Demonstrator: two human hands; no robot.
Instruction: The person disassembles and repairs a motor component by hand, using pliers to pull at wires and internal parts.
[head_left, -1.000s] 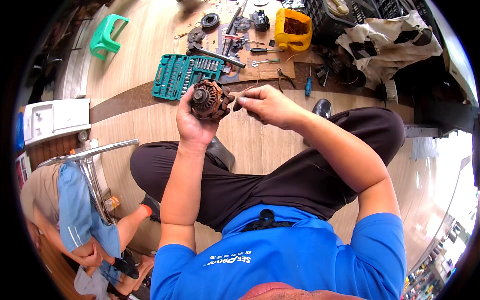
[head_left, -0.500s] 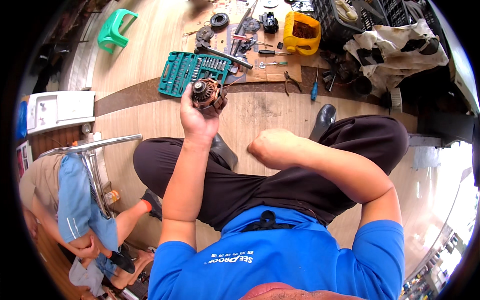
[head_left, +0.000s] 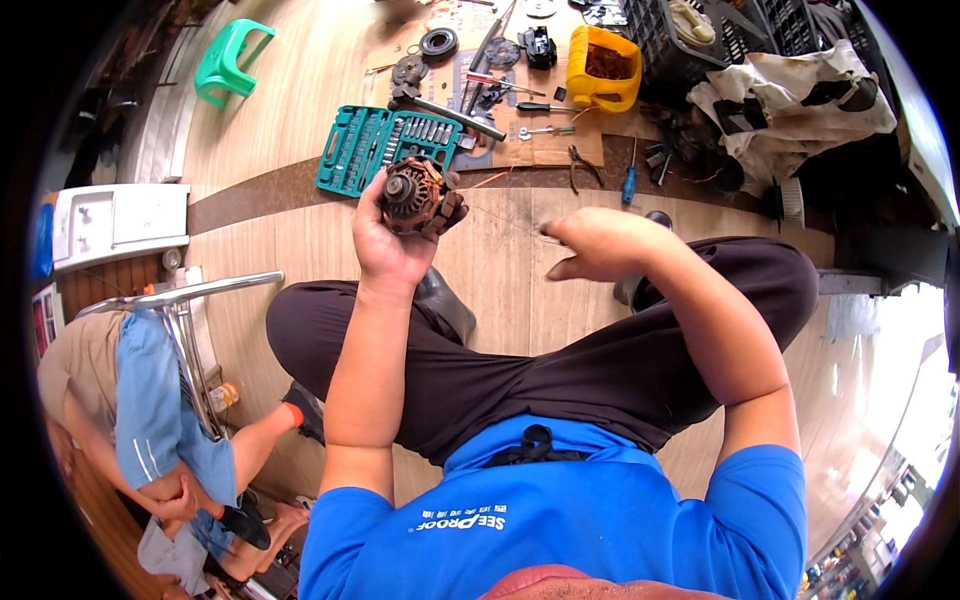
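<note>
Left hand [head_left: 392,252]: clasping motor part [head_left: 412,196]
Right hand [head_left: 610,245]: spread loose
Floor [head_left: 520,310]: pale, dark band [head_left: 262,198]
Cardboard [head_left: 550,151]: tools [head_left: 533,106] strewn across
Stool [head_left: 213,67]: green, leftward
Crate [head_left: 664,62]: black, rightward

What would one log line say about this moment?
left hand: grips copper coil | right hand: open, apart from coil | wire: sticks out rightward | beyond: socket set, pliers, blue screwdriver
</note>
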